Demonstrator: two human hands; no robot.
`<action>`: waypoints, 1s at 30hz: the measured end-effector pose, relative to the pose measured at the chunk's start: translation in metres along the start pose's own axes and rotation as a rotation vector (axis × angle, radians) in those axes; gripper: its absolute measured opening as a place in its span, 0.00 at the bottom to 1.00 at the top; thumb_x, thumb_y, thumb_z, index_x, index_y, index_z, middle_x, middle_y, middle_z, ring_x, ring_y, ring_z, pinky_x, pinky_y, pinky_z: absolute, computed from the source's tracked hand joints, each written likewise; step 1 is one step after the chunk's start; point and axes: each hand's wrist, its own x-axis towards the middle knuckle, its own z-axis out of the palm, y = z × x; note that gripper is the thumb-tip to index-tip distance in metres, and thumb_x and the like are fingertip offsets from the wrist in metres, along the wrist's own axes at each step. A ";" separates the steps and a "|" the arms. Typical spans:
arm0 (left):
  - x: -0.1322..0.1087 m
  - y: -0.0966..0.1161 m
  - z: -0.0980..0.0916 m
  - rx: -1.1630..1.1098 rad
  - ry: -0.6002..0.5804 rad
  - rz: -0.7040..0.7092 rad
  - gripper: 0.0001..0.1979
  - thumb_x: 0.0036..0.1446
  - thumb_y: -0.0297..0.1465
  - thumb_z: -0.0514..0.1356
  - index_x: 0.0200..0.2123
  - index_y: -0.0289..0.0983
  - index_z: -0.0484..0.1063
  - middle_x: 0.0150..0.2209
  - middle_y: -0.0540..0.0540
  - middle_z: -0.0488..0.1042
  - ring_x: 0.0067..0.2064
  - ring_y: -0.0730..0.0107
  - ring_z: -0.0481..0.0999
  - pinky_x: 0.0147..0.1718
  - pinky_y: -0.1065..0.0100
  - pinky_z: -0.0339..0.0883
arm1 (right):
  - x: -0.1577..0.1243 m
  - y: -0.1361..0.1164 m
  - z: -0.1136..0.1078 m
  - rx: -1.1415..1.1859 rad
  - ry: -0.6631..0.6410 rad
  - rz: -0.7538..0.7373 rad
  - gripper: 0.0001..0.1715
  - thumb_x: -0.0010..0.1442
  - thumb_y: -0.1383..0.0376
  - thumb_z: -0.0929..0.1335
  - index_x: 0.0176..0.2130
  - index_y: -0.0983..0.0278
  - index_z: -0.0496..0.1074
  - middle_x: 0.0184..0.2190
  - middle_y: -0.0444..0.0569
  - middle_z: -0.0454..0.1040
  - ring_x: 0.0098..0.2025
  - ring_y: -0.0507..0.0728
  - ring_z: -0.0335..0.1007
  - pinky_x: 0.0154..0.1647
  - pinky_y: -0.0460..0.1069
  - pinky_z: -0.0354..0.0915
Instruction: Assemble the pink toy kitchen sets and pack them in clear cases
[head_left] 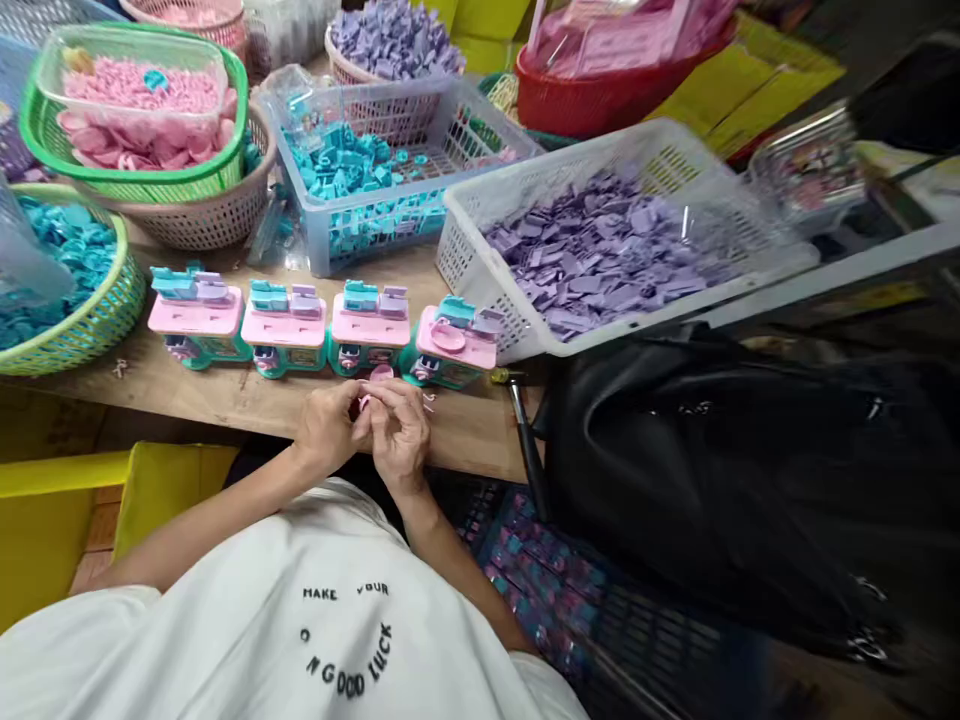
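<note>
My left hand (328, 425) and my right hand (400, 430) meet at the front edge of a wooden table (247, 395), fingers pinched together on a small pink plastic part (367, 399). Just beyond them stands a row of several toy vehicles with pink tops and teal bodies: one at the far left (196, 317), two in the middle (287, 329) (370, 328), and the rightmost (454, 345) tilted. A pink round piece (381, 373) lies right in front of the row.
A white basket of purple pieces (600, 250) sits right, a blue basket of teal pieces (375, 170) behind. Green baskets hold pink (135, 110) and teal pieces (60, 270). A hammer (521, 420) lies by a black bag (712, 470). A crate (547, 590) is below.
</note>
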 end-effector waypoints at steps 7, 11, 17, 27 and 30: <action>0.038 0.004 -0.028 -0.341 -0.101 -0.140 0.20 0.52 0.46 0.59 0.21 0.34 0.69 0.19 0.52 0.65 0.23 0.77 0.62 0.22 0.74 0.55 | 0.045 0.018 -0.005 -0.258 -0.186 -0.452 0.12 0.69 0.63 0.66 0.51 0.58 0.73 0.46 0.51 0.79 0.50 0.59 0.73 0.53 0.57 0.68; 0.051 0.008 -0.046 -0.516 -0.173 -0.165 0.25 0.56 0.53 0.59 0.28 0.33 0.73 0.22 0.50 0.69 0.23 0.77 0.65 0.21 0.75 0.56 | 0.084 0.029 -0.001 -0.402 -0.300 -0.477 0.11 0.70 0.63 0.64 0.47 0.56 0.76 0.46 0.47 0.82 0.49 0.59 0.74 0.54 0.57 0.62; 0.048 -0.005 -0.052 -0.075 0.055 0.228 0.17 0.67 0.37 0.53 0.49 0.33 0.74 0.44 0.39 0.77 0.40 0.66 0.77 0.39 0.68 0.71 | 0.108 0.039 -0.003 -0.547 -0.414 -0.507 0.10 0.71 0.62 0.65 0.45 0.56 0.77 0.44 0.43 0.83 0.46 0.59 0.72 0.50 0.56 0.54; 0.056 -0.013 -0.054 0.433 -0.123 0.552 0.26 0.56 0.18 0.51 0.57 0.34 0.68 0.56 0.38 0.73 0.54 0.58 0.77 0.48 0.62 0.74 | 0.119 0.031 -0.004 -0.623 -0.620 -0.579 0.13 0.71 0.65 0.64 0.44 0.60 0.78 0.47 0.46 0.82 0.48 0.58 0.69 0.45 0.55 0.53; 0.059 -0.011 -0.057 0.461 -0.159 0.493 0.26 0.56 0.19 0.52 0.59 0.35 0.66 0.55 0.39 0.74 0.52 0.60 0.78 0.45 0.64 0.75 | 0.120 0.036 -0.003 -0.605 -0.599 -0.555 0.13 0.72 0.64 0.64 0.44 0.60 0.78 0.45 0.46 0.82 0.44 0.57 0.69 0.42 0.54 0.53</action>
